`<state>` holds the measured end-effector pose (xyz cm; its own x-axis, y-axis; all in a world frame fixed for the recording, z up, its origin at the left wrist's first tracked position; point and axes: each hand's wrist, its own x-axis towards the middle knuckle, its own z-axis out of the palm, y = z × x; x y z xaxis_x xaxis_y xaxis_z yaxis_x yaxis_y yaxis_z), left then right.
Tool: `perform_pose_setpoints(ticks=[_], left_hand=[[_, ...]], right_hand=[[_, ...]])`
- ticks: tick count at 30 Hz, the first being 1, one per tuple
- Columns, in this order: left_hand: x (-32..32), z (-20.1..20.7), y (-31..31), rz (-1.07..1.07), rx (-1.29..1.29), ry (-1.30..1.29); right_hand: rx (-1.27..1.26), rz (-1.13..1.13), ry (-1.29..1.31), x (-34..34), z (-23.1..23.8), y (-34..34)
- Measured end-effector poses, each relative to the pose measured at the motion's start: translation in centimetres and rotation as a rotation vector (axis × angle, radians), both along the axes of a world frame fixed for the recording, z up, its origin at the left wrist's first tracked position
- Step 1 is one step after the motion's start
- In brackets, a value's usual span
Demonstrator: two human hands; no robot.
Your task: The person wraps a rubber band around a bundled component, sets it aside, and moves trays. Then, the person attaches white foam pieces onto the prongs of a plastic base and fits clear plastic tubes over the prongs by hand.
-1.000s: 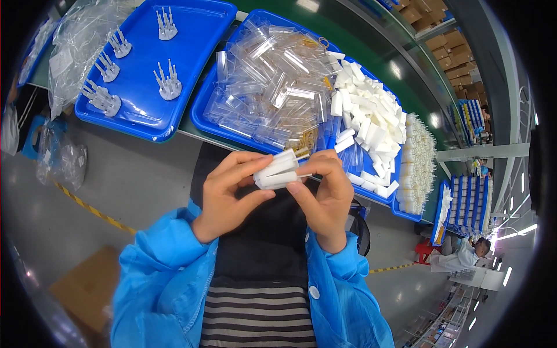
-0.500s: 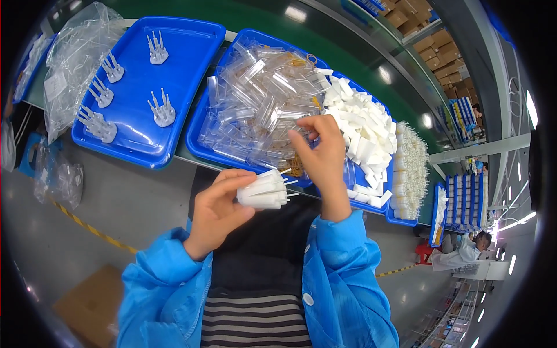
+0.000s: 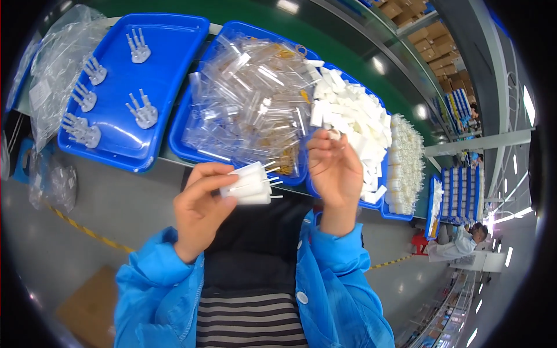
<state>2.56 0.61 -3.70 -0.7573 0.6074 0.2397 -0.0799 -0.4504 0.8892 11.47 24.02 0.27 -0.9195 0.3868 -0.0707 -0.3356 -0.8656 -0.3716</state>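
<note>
**Two-handed handling: a steadied bundle and a reach into the white blocks**

The left hand (image 3: 200, 203) grasps a white bundle (image 3: 249, 187), fingers above and thumb below, in front of the torso and near the tray of clear sleeves (image 3: 243, 101). Thin prongs project from the bundle's right end, clear of the grip. The right hand (image 3: 335, 174) is at the near edge of the loose white blocks (image 3: 348, 116), palm partly turned up and fingers curled; whether a block is pinched between the fingertips cannot be told.

Good technique, as judged here, rests on even pressure from the left thumb and fingers, since a loose hold could let the bundle's pieces splay and a hard one could bend them. Prongs are best left untouched and pointing toward the right hand. At the pile, a light fingertip pinch on a single block suits better than a full-hand grab, which may drag neighbours along.
</note>
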Motion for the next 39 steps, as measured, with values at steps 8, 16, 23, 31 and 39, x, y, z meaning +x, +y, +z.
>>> perform_pose_setpoints(ticks=[8,16,23,31,39], left_hand=[[0.6,0.9,0.9,-0.038,0.01,0.065],[1.6,1.2,1.8,-0.051,0.003,0.069],[1.9,1.2,2.0,-0.063,-0.036,0.112],[1.8,0.8,1.9,-0.1,-0.036,0.017],[2.2,0.4,2.0,-0.02,-0.026,0.083]], right_hand=[[-0.262,0.038,0.034,1.3,-0.2,-2.2],[0.694,-0.15,-0.022,3.1,0.3,-5.3],[0.928,-0.163,-0.161,4.2,1.2,-6.4],[1.039,-0.103,-0.118,4.2,1.3,-6.3],[1.043,-0.073,-0.119,4.0,1.3,-6.6]])
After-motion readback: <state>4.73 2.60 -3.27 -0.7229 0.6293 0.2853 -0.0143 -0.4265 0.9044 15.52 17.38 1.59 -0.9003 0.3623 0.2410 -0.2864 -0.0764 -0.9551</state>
